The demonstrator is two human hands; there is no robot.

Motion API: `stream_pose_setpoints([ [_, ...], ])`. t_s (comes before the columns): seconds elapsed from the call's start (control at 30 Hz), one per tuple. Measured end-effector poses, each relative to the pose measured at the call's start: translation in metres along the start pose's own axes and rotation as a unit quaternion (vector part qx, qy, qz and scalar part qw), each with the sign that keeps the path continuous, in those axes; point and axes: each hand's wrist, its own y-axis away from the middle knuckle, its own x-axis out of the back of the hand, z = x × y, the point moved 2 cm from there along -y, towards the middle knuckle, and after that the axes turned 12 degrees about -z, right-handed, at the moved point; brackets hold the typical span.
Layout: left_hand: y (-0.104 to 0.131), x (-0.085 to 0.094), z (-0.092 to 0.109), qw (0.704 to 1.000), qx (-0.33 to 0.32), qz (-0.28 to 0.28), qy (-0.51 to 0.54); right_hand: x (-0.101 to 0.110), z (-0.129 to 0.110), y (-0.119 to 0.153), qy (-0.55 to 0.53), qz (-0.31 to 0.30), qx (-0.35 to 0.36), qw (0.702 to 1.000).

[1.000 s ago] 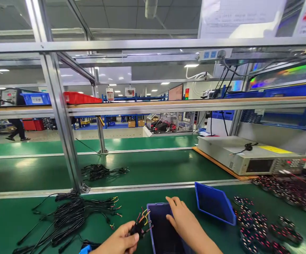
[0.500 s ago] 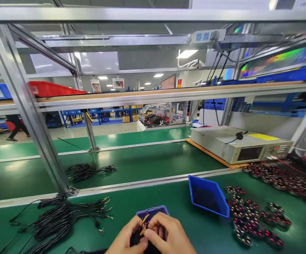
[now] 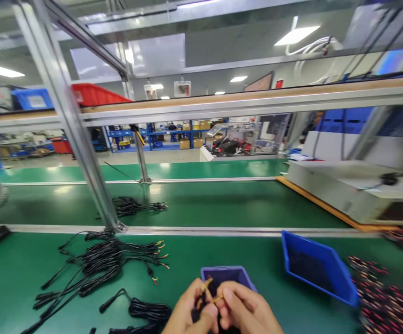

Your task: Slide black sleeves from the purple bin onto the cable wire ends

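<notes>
Both hands are low in the centre, in front of a small purple-blue bin [image 3: 226, 273]. My left hand [image 3: 194, 310] is closed around a dark cable end with yellow and orange wires [image 3: 206, 284] sticking up from it. Fingertips of my right hand [image 3: 243, 304] pinch an orange-yellow wire end beside it. What lies under the fingers is dark and partly hidden. Left of the hands, a coiled black cable [image 3: 149, 310] rests on the green bench. Farther left is a bundle of black cables [image 3: 100, 262] with coloured bare ends.
A blue bin [image 3: 315, 269] stands at the right, beside many round copper-and-black parts [image 3: 387, 297]. Behind them is a grey instrument [image 3: 341, 185] on a wooden board. A metal post [image 3: 79, 134] rises at left; another cable pile [image 3: 135, 206] lies beyond the rail.
The view has swung left, so the bench things appear farther right. My hands remain together at the wires, with the right fingertips now a little apart from the left on an orange-yellow wire.
</notes>
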Motion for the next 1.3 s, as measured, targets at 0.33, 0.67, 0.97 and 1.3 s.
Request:
stream_pose_setpoints([
  [0.33,-0.010,0.004,-0.012,0.987,0.093,0.052,0.124,0.005,0.024,-0.004,0.689,-0.032,0.005,0.724],
  [0.67,-0.022,-0.001,-0.010,0.984,0.098,0.116,0.092,0.005,0.028,0.000,0.664,0.013,0.050,0.746],
  [0.97,-0.023,-0.009,0.004,0.990,0.085,0.064,0.089,0.001,0.040,-0.004,0.726,-0.011,0.035,0.687],
  [1.3,-0.026,-0.005,-0.004,0.990,0.093,0.091,0.050,0.008,0.007,0.011,0.538,0.012,0.099,0.837],
])
